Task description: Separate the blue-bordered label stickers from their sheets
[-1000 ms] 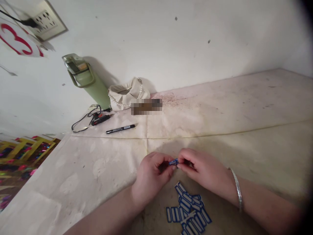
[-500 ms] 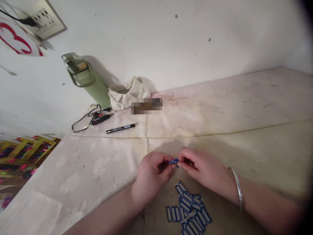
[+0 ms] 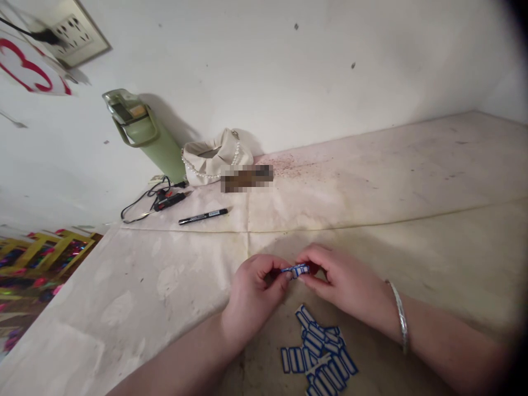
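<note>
A small blue-and-white piece [image 3: 301,270], several narrow panels wide, is held between my two hands above the table. My left hand [image 3: 262,283] pinches its left end between thumb and fingers. The bent fingers and thumb of my right hand [image 3: 336,275] close around the right end. Just below lies a loose pile of similar flat pieces, white with blue edges [image 3: 315,341], some overlapping and some joined in rows. Fine detail of the held piece is too small to make out. A silver bangle [image 3: 400,316] circles my right wrist.
A black marker [image 3: 203,216] lies beyond my left hand. Farther back are a corded glue gun [image 3: 165,201], a green bottle [image 3: 152,137] and a cream handbag [image 3: 210,159] beside a blurred-out item [image 3: 246,179]. Behind the cloth-covered table [image 3: 173,269] rises a white wall.
The held piece has turned and shows more of its panelled face. My right fingertips have parted a little and shifted slightly up and left. The pile stays as it was.
</note>
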{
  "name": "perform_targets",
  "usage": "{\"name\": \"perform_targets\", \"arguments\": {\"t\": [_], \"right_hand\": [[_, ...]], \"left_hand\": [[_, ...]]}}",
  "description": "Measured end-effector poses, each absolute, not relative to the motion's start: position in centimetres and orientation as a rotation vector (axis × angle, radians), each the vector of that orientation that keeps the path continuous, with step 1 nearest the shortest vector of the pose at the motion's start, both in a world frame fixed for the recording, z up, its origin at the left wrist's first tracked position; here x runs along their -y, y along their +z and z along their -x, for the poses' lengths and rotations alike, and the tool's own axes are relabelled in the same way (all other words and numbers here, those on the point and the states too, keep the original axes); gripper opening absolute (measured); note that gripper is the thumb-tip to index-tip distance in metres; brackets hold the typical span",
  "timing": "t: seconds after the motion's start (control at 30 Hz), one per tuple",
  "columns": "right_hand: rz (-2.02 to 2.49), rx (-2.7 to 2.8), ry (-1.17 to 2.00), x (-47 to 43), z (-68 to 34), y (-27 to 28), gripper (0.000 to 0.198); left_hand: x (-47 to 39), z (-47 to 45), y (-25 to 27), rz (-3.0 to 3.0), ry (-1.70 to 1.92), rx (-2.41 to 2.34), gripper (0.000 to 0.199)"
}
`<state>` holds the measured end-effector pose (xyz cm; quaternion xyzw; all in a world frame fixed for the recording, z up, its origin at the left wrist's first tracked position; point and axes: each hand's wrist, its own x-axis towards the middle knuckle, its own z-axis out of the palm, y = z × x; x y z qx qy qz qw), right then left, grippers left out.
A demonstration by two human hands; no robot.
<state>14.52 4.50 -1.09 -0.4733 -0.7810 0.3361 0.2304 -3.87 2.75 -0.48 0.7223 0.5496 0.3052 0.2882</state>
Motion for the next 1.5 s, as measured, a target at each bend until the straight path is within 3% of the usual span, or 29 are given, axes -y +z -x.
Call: {"name": "perform_targets", "arguments": {"t": [0.23, 0.53, 0.77, 0.97, 1.1, 1.5], "right_hand": [[1.275, 2.228, 0.845, -4.7, -14.5, -1.1, 0.006], [1.258, 2.092, 0.834, -4.7, -14.8, -1.4, 0.036], [1.301, 1.963, 0.797, -4.5, -14.7, 0.1, 0.012], [1.231, 2.4, 0.926, -2.9, -14.5, 1.7, 0.006], [1.161, 2.624, 0.993, -1.8, -14.2, 1.3, 0.025], [1.11, 2.514, 1.192, -2.7, -14.5, 1.2, 0.013]], "left_hand": [[-3.0, 3.9, -0.3, -2.243, 0.744, -1.464, 0.01], [-2.9, 3.8, 0.1, -2.369, 0.604, -1.562, 0.01], [-3.2, 3.9, -0.2, -2.352, 0.559, -1.56, 0.01], [-3.2, 4.1, -0.4, -2.185, 0.677, -1.654, 0.01], [-3.2, 4.2, -0.5, -2.151, 0.705, -1.666, 0.009], [-3.3, 4.2, -0.6, -2.143, 0.701, -1.663, 0.009]]}}
